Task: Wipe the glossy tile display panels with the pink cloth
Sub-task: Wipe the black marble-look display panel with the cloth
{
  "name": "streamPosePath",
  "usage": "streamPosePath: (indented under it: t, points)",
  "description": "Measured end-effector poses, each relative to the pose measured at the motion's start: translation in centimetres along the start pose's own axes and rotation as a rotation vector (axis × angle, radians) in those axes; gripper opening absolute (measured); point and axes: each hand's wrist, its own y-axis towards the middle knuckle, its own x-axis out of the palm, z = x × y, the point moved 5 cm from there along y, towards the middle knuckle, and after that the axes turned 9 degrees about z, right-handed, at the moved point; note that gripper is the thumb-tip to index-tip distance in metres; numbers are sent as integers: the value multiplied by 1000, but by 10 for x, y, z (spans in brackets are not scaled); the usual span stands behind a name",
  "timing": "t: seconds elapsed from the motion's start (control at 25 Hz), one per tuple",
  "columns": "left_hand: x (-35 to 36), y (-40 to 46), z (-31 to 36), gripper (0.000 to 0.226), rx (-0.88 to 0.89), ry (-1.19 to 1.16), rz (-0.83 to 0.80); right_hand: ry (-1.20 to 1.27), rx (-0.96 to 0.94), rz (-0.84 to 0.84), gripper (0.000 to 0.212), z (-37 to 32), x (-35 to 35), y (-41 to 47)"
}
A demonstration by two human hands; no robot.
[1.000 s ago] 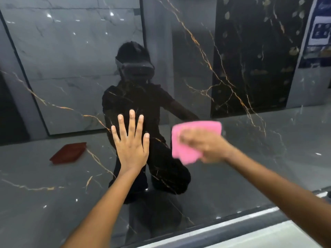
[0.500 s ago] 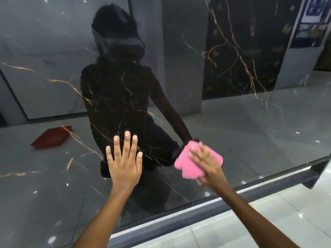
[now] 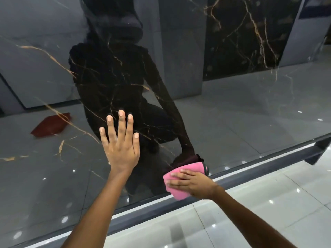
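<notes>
Both hands are working on the glossy black tile display panel with gold veining (image 3: 232, 113). Left hand (image 3: 121, 147) is lying flat against the panel, fingers straight and spread, holding nothing, apparently bracing. Right hand (image 3: 192, 183) is pressing the folded pink cloth (image 3: 179, 183) onto the panel with straight fingers laid over it, thumb hidden, so a pinch cannot be confirmed. Cloth is sitting at the panel's bottom edge, touching the dark grey metal frame rail (image 3: 268, 160) that is running along below it. Hands are apart, left one higher and to the left of the cloth.

Step in hand, as a judgement: wiping the lower strip of this panel, stroke sitting at its lowest point. Next move is probably calling for sliding the cloth sideways along the bottom edge or back up, keeping flat pressure so no streaks are left, and shifting the left palm since it is likely leaving prints. White glossy floor tiles (image 3: 250, 212) are showing below the rail. Reflection in the panel is showing a red flat object (image 3: 52, 124).
</notes>
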Motion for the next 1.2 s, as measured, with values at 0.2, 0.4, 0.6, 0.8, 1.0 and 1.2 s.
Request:
streamPosePath:
  t: [0.2,0.4,0.6,0.8,1.0,1.2]
  points:
    - [-3,4,4,56,-91,-57,-5,166,500,549,79,78,-69,62]
    - [-4,-31,51,53,-104,-277,-78,2,233,214,105,-26,1,33]
    - [17,-60,43,56,-20,-136,-206,88,414,311,94,34,24,-52]
    - [29,-69,41,59,59,-39,-142,763,1994,1051,62,43,18,-62]
    - [26,-68,41,57,72,-40,-102,986,2215,784,51,-26,38,-49]
    - [32,-74,42,60,118,47,-62,905,2272,879,45,82,38,-161]
